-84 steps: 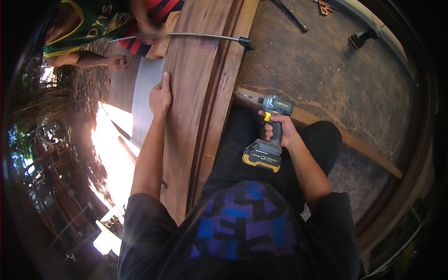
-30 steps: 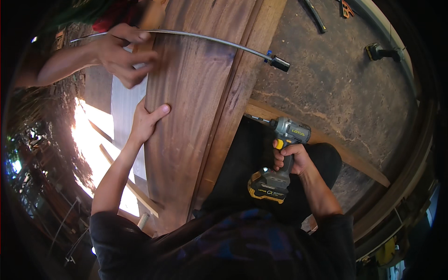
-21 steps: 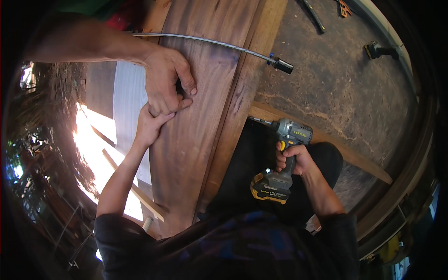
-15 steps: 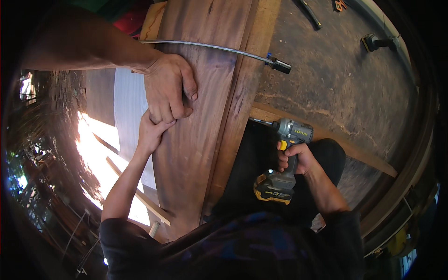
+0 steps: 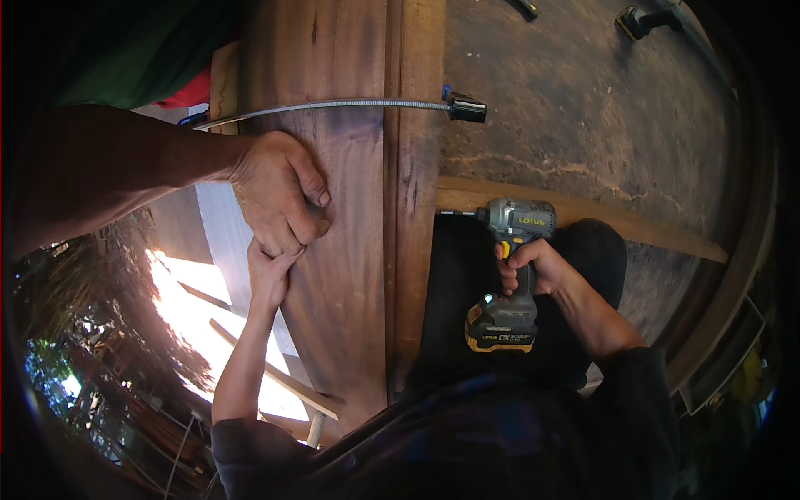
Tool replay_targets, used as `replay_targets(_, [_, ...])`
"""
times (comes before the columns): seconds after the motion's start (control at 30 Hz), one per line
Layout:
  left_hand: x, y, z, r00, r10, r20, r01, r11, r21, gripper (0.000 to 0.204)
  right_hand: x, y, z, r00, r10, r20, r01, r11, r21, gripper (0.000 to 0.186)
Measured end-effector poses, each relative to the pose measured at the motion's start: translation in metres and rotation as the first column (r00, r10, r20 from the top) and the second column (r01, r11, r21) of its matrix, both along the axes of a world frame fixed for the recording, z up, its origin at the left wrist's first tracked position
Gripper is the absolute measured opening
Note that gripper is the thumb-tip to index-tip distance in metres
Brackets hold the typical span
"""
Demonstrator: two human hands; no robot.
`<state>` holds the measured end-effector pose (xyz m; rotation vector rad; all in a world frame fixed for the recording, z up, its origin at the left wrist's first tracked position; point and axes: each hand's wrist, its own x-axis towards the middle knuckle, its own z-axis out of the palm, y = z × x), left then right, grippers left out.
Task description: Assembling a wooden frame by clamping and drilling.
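Observation:
My right hand (image 5: 537, 268) is closed around the handle of a grey and yellow cordless impact driver (image 5: 521, 218), index finger at the yellow trigger. The driver's bit points left and its tip meets the near side of a long brown wooden board (image 5: 412, 250); the contact is partly hidden. My left hand (image 5: 271, 279) is closed at the left edge of a wide dark wooden board (image 5: 342, 208). Another person's hand (image 5: 279, 192) rests curled above it and covers most of my fingers. A bar clamp (image 5: 333, 104) spans both boards, its black handle at the right.
A wooden strip (image 5: 583, 200) runs right from the boards across a worn tabletop (image 5: 583, 92). Another cordless tool (image 5: 646, 21) lies at the far right. A loose wooden stick (image 5: 275, 367) and a pale panel (image 5: 221, 225) are at the left, beside bright sunlit ground.
The whole view has shifted and turned slightly, so the boards stand straighter. The driver has levelled, its bit pointing more squarely at the board. Both my hands keep their holds.

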<state>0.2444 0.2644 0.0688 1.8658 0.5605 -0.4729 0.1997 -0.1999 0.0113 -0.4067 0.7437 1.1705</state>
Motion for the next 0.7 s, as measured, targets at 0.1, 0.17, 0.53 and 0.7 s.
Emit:
replay_targets(0.1, [-0.003, 0.005, -0.001, 0.999, -0.038, -0.006, 0.038, 0.999, 0.022, 0.046, 0.000, 0.002, 0.000, 1.000, -0.008, -0.011, 0.008, 1.000, 0.016, 0.028])
replay_targets(0.17, [-0.002, 0.002, 0.000, 0.999, -0.032, 0.009, 0.032, 0.999, 0.006, 0.046, 0.000, 0.003, 0.000, 1.000, 0.002, -0.025, -0.002, 1.000, -0.007, 0.028])
replay_targets(0.53, [0.000, -0.001, -0.001, 1.000, 0.005, 0.031, -0.005, 1.000, -0.004, 0.046, -0.008, 0.009, -0.002, 0.998, -0.041, -0.041, 0.042, 0.999, 0.020, 0.027])
replay_targets(0.7, [0.002, -0.005, 0.003, 1.000, -0.002, 0.019, 0.003, 1.000, -0.023, 0.045, -0.005, 0.009, 0.003, 0.998, -0.048, -0.028, 0.048, 0.999, 0.015, 0.027])
